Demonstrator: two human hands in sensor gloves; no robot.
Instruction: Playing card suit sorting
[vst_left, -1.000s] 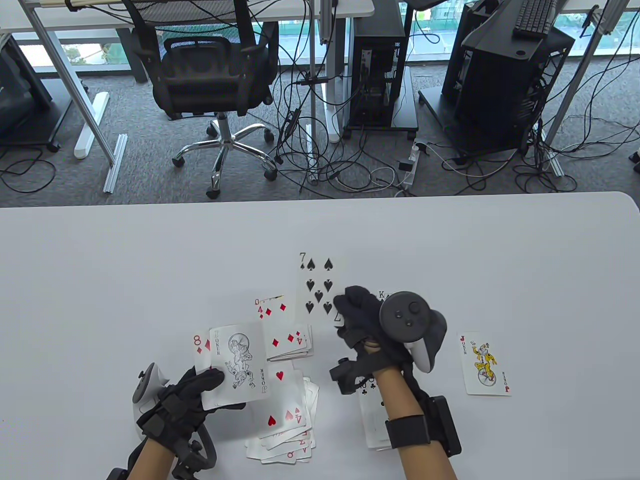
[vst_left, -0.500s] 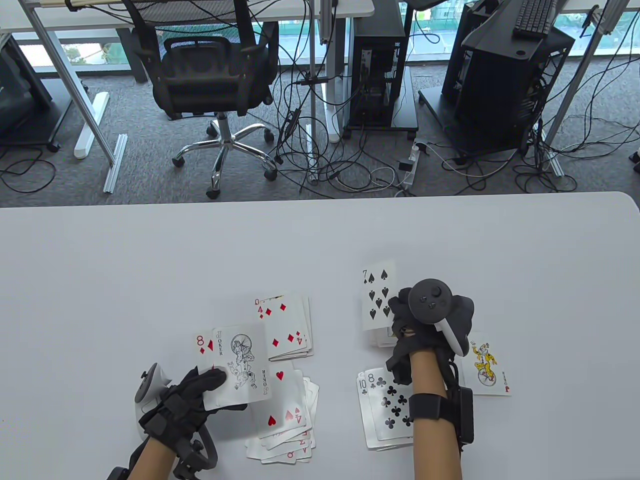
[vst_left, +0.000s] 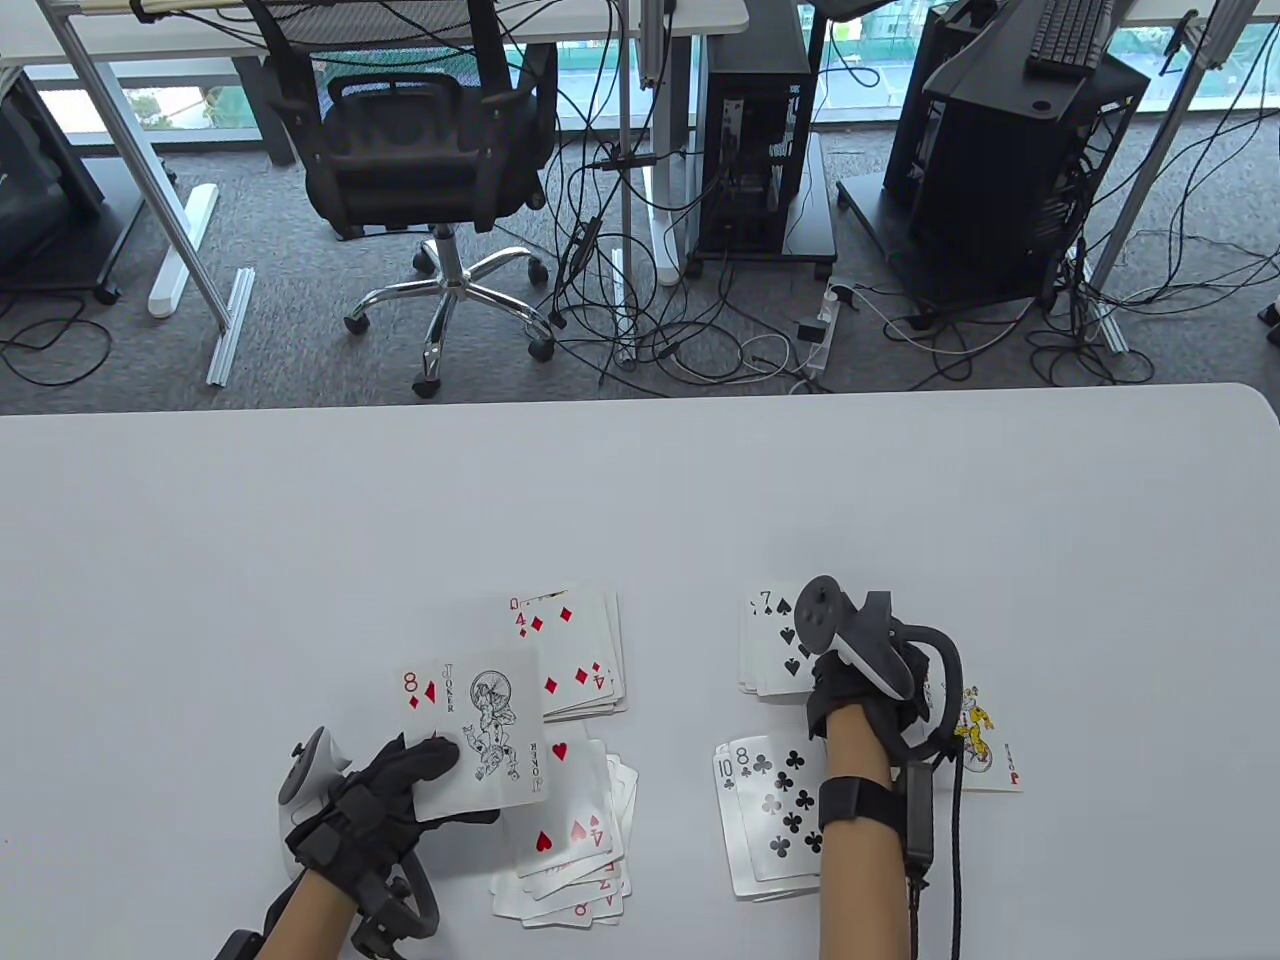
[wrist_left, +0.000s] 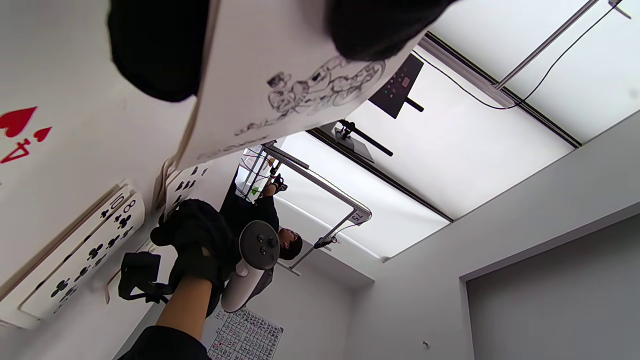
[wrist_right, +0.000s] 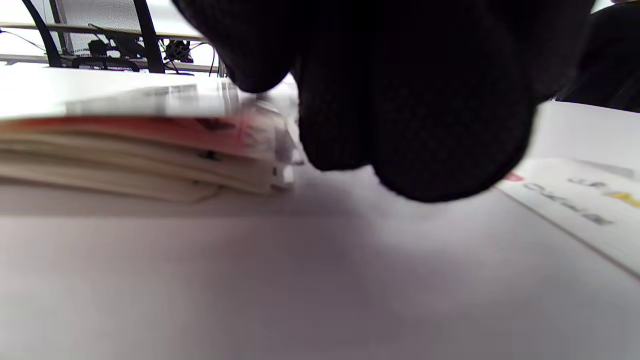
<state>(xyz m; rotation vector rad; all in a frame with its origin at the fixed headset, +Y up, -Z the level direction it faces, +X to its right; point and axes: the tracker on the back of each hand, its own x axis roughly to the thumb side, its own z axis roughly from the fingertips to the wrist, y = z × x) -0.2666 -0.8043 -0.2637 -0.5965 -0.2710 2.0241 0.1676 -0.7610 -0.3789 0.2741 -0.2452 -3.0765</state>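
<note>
Landmark: the clubs pile (vst_left: 775, 815), 8 of clubs on top, lies on the white desk (vst_left: 300, 520); all places below are given from it.
Left hand (vst_left: 385, 790): well to the left of the clubs pile, clasped on a small fan of unsorted cards; a black-and-white joker (vst_left: 490, 730) lies on top and an 8 of diamonds (vst_left: 418, 690) shows beneath it.
Right hand (vst_left: 850, 690): just beyond the clubs pile, low over the desk at the near edge of the spades pile (vst_left: 775, 645). Whether its fingers grasp the 7 of spades or have let go cannot be told; the wrist view is blurred and filled by the glove (wrist_right: 400, 100).
Spades pile: just beyond the clubs pile, several cards deep, 7 of spades on top.
Hearts pile (vst_left: 570, 840): left of the clubs pile, loosely spread, a 4 of hearts showing.
Diamonds pile (vst_left: 570, 650): left of and beyond the clubs pile, a 4 of diamonds on top.
Coloured joker (vst_left: 985, 745): right of the clubs pile, alone, partly hidden by the right wrist.
Progress (judgement): four suit piles are built, so sorting appears well advanced.
Remaining (judgement): the cards in the left hand, at least a joker and a diamond, are yet to be placed.
</note>
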